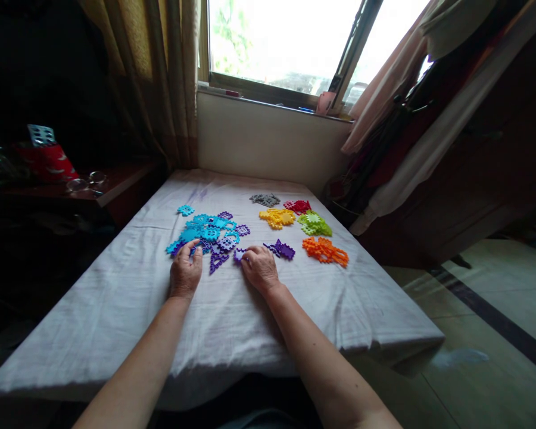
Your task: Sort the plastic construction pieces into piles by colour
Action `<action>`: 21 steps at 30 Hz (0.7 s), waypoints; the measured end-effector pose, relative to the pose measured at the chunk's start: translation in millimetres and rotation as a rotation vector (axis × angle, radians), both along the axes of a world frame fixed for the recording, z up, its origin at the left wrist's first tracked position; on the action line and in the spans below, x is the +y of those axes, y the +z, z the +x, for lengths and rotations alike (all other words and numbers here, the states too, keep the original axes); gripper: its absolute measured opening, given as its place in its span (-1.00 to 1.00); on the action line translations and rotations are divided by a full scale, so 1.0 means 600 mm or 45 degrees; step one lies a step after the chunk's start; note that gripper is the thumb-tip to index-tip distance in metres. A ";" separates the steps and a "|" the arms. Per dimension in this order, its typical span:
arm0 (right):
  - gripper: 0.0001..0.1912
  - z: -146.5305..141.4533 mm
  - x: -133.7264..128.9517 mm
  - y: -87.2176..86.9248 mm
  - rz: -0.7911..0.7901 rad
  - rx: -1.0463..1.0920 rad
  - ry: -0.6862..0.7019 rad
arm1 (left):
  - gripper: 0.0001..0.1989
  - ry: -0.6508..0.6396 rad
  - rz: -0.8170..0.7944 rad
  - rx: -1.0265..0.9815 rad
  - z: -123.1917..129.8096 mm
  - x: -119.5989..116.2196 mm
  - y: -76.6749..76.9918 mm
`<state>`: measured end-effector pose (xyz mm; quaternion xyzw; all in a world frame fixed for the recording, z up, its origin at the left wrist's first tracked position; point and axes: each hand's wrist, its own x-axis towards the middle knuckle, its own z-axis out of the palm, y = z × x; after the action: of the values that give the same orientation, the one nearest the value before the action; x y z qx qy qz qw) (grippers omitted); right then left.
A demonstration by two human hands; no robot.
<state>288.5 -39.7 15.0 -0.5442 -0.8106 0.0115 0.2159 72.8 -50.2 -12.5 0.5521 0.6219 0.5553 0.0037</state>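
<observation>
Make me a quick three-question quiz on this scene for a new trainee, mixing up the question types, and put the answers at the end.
1. Multiple choice: which of these colors is the pile that sits farthest back?
A) orange
B) yellow
C) gray

2. True or false: the lime-green pile lies farther back than the orange pile.

3. Fill in the blank: the right hand touches a ____ notched piece.

Key:
1. C, the gray pile.
2. True.
3. Purple.
</observation>
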 end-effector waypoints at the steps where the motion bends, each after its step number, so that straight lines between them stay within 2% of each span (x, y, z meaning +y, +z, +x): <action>1: -0.87 0.005 -0.005 0.001 0.003 0.020 0.000 | -0.65 -0.004 0.004 0.002 0.000 0.000 0.000; 5: -0.88 0.035 -0.011 0.006 0.029 0.119 -0.066 | -0.63 -0.020 0.024 0.005 -0.001 0.001 -0.001; 11: -0.85 0.112 0.022 0.008 0.096 0.178 -0.501 | -0.66 -0.019 0.023 -0.007 -0.001 0.001 -0.001; 14: -0.83 0.140 0.034 0.005 0.057 0.143 -0.636 | -0.68 -0.016 0.006 -0.006 0.000 0.001 -0.001; 18: -0.81 0.150 0.036 0.002 -0.010 0.104 -0.696 | -0.67 -0.015 0.005 -0.005 0.001 0.000 0.000; 21: -0.77 0.128 0.032 0.005 0.061 0.136 -0.631 | -0.68 -0.009 0.004 -0.010 0.001 0.001 0.000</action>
<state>365.4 -20.5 18.0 -0.7196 -0.6400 -0.0324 0.2675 73.3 -49.7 -12.6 0.5521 0.6189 0.5586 0.0074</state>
